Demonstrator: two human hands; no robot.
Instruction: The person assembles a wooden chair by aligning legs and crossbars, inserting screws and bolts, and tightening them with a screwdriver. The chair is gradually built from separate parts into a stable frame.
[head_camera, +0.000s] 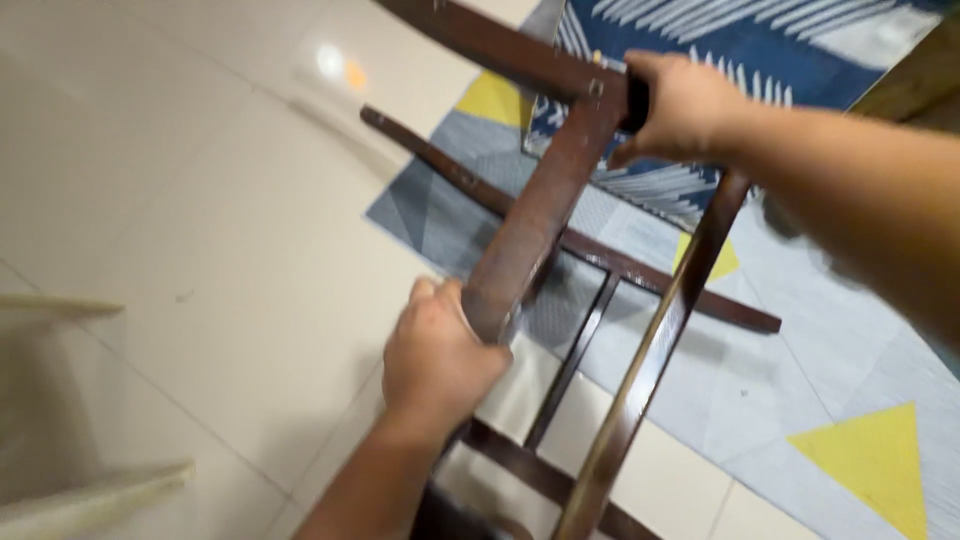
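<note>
A dark brown wooden frame (540, 210), made of several flat bars and thinner rails like part of a chair, is held tilted above the floor. My left hand (438, 355) grips the near end of its broad middle bar. My right hand (680, 105) is closed around the far corner joint, where that bar meets a crossbar (480, 40). A long side rail (650, 360) runs from under my right hand down to the bottom edge. Thin cross rails (575, 350) join the lower part.
A rug (840, 370) with grey, blue and yellow triangles lies on the right under the frame. Glossy cream floor tiles (200, 200) cover the left. Pale wooden pieces (90, 495) show at the lower left edge.
</note>
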